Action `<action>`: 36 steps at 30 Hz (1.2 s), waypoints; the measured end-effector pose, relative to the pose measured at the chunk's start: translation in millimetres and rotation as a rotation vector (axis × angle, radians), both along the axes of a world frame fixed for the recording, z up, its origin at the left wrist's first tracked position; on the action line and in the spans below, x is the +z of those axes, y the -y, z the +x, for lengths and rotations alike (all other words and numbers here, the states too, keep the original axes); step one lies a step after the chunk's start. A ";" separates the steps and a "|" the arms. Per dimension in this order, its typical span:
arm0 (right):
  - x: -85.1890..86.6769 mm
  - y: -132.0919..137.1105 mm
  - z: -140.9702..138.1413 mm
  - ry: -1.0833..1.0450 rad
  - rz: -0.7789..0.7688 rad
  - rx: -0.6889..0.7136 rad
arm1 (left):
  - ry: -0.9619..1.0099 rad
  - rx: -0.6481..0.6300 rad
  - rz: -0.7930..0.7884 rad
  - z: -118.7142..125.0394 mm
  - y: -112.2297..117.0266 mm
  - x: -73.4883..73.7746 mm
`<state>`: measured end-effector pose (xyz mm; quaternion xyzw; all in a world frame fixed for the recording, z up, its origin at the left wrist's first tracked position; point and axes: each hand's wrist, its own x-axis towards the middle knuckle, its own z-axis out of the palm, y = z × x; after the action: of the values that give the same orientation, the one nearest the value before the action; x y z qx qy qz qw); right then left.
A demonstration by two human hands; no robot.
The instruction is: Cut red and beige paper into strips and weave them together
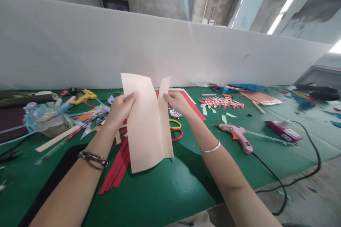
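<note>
Both my hands hold up a cream sheet of paper (145,124) above the green table (165,191). The sheet is split from its top edge into a wide left part and a narrow right strip (165,113). My left hand (121,108) is closed on the wide part near its upper left. Pinching the narrow strip near its top is my right hand (178,103). Red paper strips (117,168) lie on the table under the sheet. Yellow and red scissor handles (176,129) lie just behind it.
A pink glue gun (238,135) with a black cord (293,181) lies to the right. A red-and-white woven paper piece (222,103) sits further back. Craft scraps, tools and a plastic-wrapped bowl (46,118) crowd the left. A white partition (160,49) closes the table's far side.
</note>
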<state>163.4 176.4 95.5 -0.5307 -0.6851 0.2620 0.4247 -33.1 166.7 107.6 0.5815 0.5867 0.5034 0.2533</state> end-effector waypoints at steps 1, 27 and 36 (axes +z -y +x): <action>-0.7 -0.7 0.4 -0.024 0.005 -0.008 | -0.015 0.002 0.013 -0.8 -2.2 -1.4; -6.0 -4.4 -4.8 -0.192 0.111 0.031 | 0.544 -0.263 -0.141 -9.5 -20.4 -7.7; -3.7 -1.6 -9.1 -0.217 0.155 -0.066 | 0.210 -0.065 -0.042 -5.3 -12.2 -9.0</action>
<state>154.3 178.0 91.8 -0.4872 -0.6354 0.2502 0.5444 -38.5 178.9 98.6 0.5389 0.5479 0.5408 0.3419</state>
